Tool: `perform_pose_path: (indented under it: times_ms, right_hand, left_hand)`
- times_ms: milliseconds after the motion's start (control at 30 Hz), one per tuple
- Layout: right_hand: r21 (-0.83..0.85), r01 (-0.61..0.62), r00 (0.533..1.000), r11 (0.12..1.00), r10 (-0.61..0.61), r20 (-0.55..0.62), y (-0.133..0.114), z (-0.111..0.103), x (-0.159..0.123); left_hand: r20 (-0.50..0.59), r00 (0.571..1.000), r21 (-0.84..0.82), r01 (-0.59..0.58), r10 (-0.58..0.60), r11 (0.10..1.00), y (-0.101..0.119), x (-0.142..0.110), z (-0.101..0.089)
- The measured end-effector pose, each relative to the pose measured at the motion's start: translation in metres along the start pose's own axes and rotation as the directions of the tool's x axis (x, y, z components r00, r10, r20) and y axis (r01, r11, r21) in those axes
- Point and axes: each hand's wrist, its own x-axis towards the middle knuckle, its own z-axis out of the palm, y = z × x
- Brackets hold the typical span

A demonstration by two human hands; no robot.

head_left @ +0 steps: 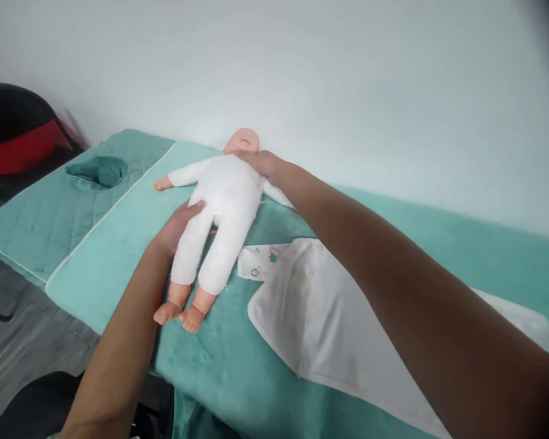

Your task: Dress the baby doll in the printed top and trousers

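Touching the doll (231, 186) at two spots: left hand (183, 224) is resting its thumb over the hip, right hand (260, 161) is lying at the neck. Most fingers are hiding; can't tell if either grip is pinching. Doll is lying across the green bed (219, 350), head by far edge, feet toward near edge, white cloth (320, 317) lying beside.

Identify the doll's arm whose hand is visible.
The arm at picture left: its hand shows; the other arm runs behind the person's right forearm.

A white-bodied doll (229, 183) lies face up, arms spread, on green bedding (110, 262).
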Motion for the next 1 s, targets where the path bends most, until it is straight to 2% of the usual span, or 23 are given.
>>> perform_pose_path:
  times_ms: [133,267,400,500,600,700,800,867,933,1000]
  right_hand:
    - [-0.022,-0.103,0.994,0.994,0.104,0.044,-0.02,-0.043,-0.047]
    - [-0.03,-0.119,0.993,0.992,0.119,-0.002,-0.024,-0.107,-0.09]
    - [-0.06,-0.143,0.989,0.988,0.144,0.018,-0.008,-0.17,-0.142]
    - [-0.114,-0.199,0.979,0.973,0.202,0.014,0.021,-0.202,-0.185]
    - [-0.178,-0.271,0.962,0.946,0.266,-0.053,0.056,-0.218,-0.222]
    - [-0.189,-0.299,0.954,0.935,0.288,-0.088,0.081,-0.22,-0.247]
    - [-0.139,-0.171,0.985,0.975,0.174,0.003,0.095,-0.212,-0.258]
    - [-0.161,-0.13,0.989,0.978,0.139,0.045,0.101,-0.21,-0.257]
    - [-0.291,-0.168,0.982,0.942,0.185,0.03,0.103,-0.212,-0.253]
    - [-0.499,-0.195,0.979,0.844,0.201,-0.042,0.1,-0.218,-0.248]
  left_hand:
    - [0.043,0.999,0.004,-0.033,0.033,0.999,0.015,-0.041,0.026]
    - [0.146,0.989,-0.12,-0.003,0.021,0.993,0.038,-0.086,0.073]
    - [0.267,0.963,-0.305,0.101,-0.017,0.947,0.047,-0.133,0.135]
    - [0.32,0.945,-0.358,0.183,-0.064,0.916,0.038,-0.169,0.179]
    - [0.354,0.93,-0.349,0.226,-0.095,0.909,0.019,-0.197,0.211]
    - [0.363,0.926,-0.356,0.241,-0.104,0.903,-0.002,-0.213,0.231]
    - [0.346,0.929,-0.383,0.271,-0.135,0.883,-0.018,-0.217,0.24]
    - [0.326,0.933,-0.396,0.282,-0.153,0.874,-0.024,-0.217,0.242]
    - [0.312,0.937,-0.4,0.278,-0.155,0.873,-0.028,-0.216,0.242]
    - [0.303,0.94,-0.398,0.273,-0.156,0.876,-0.03,-0.217,0.243]
